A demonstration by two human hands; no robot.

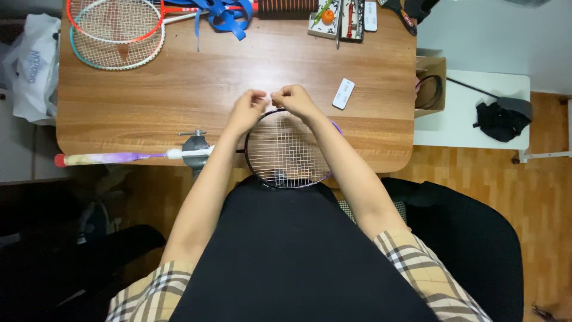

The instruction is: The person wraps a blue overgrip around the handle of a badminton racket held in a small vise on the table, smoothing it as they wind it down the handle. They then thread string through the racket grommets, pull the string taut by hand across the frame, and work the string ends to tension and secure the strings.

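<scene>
Head view: hands (271, 102) at racket rim (280, 112)

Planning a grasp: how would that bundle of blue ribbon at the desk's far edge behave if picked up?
The blue ribbon lies in loose loops, so it is probably floppy and light. It drapes over the racket shafts, so lifting may snag or drag them.

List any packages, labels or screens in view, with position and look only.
Small white packet: flat rectangle lying on the wooden table, right of the hands.
White plastic bag: crumpled, off the table's left edge, with print.
Open cardboard box: brown, at the table's right edge, holding a dark cord.
No screens visible.
</scene>
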